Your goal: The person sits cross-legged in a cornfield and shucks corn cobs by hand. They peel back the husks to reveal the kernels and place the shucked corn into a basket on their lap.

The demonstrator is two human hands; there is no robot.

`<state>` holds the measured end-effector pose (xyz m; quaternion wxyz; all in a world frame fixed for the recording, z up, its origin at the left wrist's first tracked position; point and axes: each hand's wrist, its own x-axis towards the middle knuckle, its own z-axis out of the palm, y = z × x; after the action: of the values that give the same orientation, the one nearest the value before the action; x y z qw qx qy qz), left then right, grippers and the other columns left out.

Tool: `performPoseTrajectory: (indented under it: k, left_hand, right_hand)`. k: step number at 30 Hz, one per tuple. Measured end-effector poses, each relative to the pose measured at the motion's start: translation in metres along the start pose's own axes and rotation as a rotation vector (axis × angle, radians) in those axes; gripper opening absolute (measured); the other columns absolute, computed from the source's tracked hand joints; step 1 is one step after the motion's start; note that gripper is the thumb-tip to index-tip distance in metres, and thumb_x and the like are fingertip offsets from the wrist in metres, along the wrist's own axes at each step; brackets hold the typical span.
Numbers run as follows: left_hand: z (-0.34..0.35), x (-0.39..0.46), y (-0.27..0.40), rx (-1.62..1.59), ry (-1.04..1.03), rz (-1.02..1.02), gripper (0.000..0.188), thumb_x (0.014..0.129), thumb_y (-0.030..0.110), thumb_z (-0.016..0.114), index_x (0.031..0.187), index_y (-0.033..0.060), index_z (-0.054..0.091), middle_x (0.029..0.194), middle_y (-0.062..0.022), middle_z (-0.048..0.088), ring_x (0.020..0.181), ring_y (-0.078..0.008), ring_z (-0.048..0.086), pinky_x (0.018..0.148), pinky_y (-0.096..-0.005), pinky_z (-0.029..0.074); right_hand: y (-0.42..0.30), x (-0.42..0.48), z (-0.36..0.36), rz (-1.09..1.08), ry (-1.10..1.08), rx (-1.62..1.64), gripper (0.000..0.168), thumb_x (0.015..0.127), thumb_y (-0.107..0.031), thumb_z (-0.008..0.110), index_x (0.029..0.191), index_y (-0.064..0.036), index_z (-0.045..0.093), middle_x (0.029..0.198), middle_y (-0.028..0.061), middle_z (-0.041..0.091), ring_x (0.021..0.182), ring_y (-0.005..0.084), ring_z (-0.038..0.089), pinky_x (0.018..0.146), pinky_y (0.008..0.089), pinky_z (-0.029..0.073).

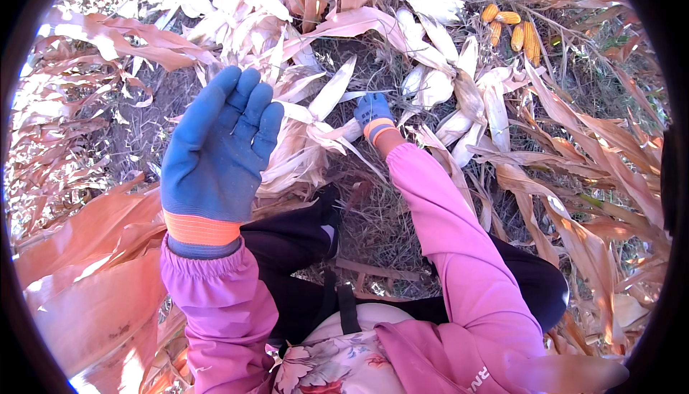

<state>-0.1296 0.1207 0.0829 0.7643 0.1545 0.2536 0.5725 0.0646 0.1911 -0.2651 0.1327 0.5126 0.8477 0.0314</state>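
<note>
My left hand (218, 152), in a blue coated glove with an orange cuff, is raised at the left, palm showing. Nothing lies in it, and its fingers are slightly bent. Lower and farther off, my right hand (373, 110) wears a matching glove and reaches down among dry corn husks. Its fingers are curled and point away, so what they may hold is hidden. Beside it, a pale peeled-back husk (332, 90) spreads its leaves. More husk-covered ears or empty husks (430, 87) lie just right of that hand.
Several bare yellow corn ears (517, 36) lie together on the ground at the upper right. Dry corn leaves (586, 178) arch along the right side, and broad ones (102, 281) crowd the lower left. My bent legs (293, 238) flank grassy soil (377, 222).
</note>
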Motion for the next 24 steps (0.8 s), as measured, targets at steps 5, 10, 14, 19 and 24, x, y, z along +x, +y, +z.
performPoseTrajectory:
  k: [5,10,14,19,24]
  left_hand:
    - [-0.004,0.001,-0.005,0.082,0.0,0.044,0.035,0.086,0.014,0.045,0.116,-0.0035,0.046,0.112,-0.0172,0.053,0.103,-0.0271,0.052,0.092,-0.0393,0.042]
    - [-0.013,0.01,-0.021,0.255,0.03,-0.027,0.029,0.085,0.014,0.05,0.111,-0.0004,0.05,0.107,-0.0124,0.056,0.098,-0.0222,0.055,0.086,-0.036,0.044]
    - [0.003,0.009,-0.049,0.721,-0.007,-0.014,0.036,0.081,0.016,0.059,0.111,-0.0006,0.048,0.103,-0.0093,0.056,0.093,-0.0168,0.054,0.084,-0.0294,0.042]
    - [0.006,0.003,-0.078,1.234,-0.304,-0.162,0.06,0.075,0.024,0.066,0.122,-0.0011,0.038,0.109,-0.0097,0.051,0.098,-0.0172,0.051,0.083,-0.028,0.041]
    - [0.024,-0.017,-0.093,0.952,-0.383,-0.172,0.063,0.075,0.025,0.064,0.125,-0.0024,0.035,0.113,-0.0088,0.05,0.1,-0.0156,0.048,0.085,-0.0281,0.039]
  right_hand:
    - [0.021,-0.045,-0.055,-0.021,0.479,0.215,0.015,0.071,-0.017,0.052,0.081,-0.019,0.063,0.095,0.0017,0.056,0.097,0.0218,0.049,0.086,0.0391,0.033]
    - [0.048,-0.098,-0.146,-0.065,0.742,0.41,0.037,0.062,-0.009,0.059,0.097,-0.02,0.059,0.099,0.0044,0.055,0.099,0.0275,0.048,0.087,0.0426,0.035]
    - [0.051,-0.131,-0.213,-0.107,0.825,0.445,0.034,0.063,-0.011,0.058,0.096,-0.022,0.058,0.099,0.0019,0.051,0.096,0.0266,0.047,0.084,0.0426,0.037]
    - [0.048,-0.17,-0.263,-0.029,1.033,0.347,0.044,0.062,-0.007,0.06,0.102,-0.025,0.058,0.102,0.0041,0.051,0.1,0.0287,0.045,0.084,0.0442,0.038]
    - [0.051,-0.201,-0.28,0.459,1.263,0.662,0.049,0.064,-0.004,0.062,0.112,-0.008,0.051,0.111,0.0129,0.048,0.101,0.0317,0.045,0.082,0.0391,0.039]
